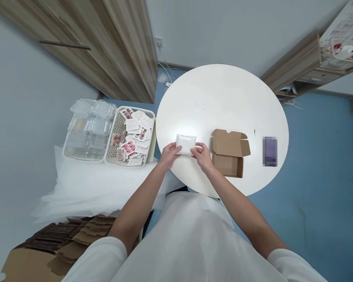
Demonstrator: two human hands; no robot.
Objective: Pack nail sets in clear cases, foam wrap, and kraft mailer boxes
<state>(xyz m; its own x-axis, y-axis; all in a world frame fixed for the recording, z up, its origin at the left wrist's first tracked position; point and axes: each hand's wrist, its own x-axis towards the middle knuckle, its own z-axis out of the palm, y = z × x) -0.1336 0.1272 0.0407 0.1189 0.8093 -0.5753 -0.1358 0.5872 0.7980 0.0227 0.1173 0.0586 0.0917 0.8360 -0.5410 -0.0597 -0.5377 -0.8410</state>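
A small white wrapped packet lies on the round white table, near its front edge. My left hand grips the packet's left end with curled fingers. My right hand pinches its right end. Just to the right of my right hand sits an open brown cardboard box, its lid flipped back and nothing visible inside.
A blurred purple object lies on the table's right side. To the left, a tray of clear plastic cases and a tray of printed cards rest on white sheets. Flat brown cardboard blanks are stacked at lower left.
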